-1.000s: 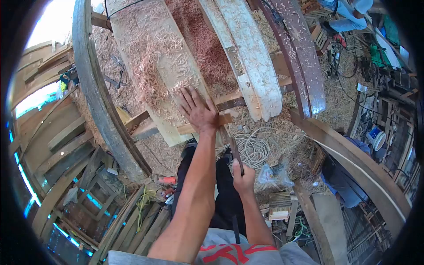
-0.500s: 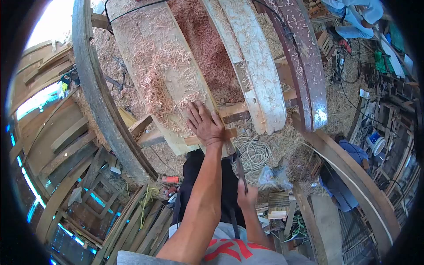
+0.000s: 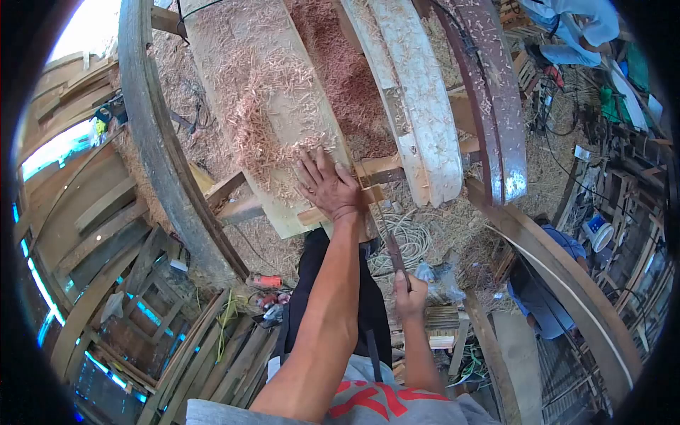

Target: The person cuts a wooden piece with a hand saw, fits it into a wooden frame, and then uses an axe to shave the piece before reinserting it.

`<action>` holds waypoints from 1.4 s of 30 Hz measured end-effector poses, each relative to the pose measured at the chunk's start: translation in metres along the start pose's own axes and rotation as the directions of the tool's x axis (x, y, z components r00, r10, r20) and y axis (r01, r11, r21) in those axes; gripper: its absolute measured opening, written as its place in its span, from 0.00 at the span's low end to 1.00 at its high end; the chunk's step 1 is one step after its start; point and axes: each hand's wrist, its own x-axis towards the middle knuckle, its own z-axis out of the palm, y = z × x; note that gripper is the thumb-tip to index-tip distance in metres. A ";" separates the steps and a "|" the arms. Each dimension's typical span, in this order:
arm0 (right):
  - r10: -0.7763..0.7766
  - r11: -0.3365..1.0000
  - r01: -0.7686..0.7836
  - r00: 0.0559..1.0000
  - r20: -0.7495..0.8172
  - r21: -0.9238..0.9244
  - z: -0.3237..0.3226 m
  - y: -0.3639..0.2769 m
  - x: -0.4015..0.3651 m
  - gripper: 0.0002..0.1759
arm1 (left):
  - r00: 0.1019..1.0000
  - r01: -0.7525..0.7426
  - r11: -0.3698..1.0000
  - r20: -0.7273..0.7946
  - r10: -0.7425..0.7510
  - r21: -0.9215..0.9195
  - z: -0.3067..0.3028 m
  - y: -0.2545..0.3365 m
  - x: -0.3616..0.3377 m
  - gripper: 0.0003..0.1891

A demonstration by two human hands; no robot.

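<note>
My left hand point(image 3: 329, 188) lies flat with fingers spread on a wide pale plank point(image 3: 283, 106) covered in shavings. Its heel rests against a short wooden strip point(image 3: 309, 217) that lies across the plank near its end. Lower and to the right, my right hand point(image 3: 409, 294) is closed around the handle of a long, narrow dark tool point(image 3: 394, 251). The tool points up toward the plank's right edge, beside the strip's right end. Whether its tip touches the wood cannot be made out.
A whitish curved timber point(image 3: 425, 106) and a dark red one point(image 3: 489, 99) lie right of the plank. A grey curved beam point(image 3: 161, 156) runs along the left. Coiled rope point(image 3: 409, 241) lies on the ground. Another person point(image 3: 545, 290) is at lower right, another point(image 3: 584, 28) at upper right.
My right hand and the tool have moved up and slightly right. My left hand stays flat on the plank, and the view has shifted slightly.
</note>
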 end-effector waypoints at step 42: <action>-0.265 0.935 0.295 0.950 -0.163 0.197 0.016 0.093 -0.066 0.23 | 0.701 -0.662 0.604 -0.081 0.709 -0.443 -0.041 -0.062 -0.053 0.17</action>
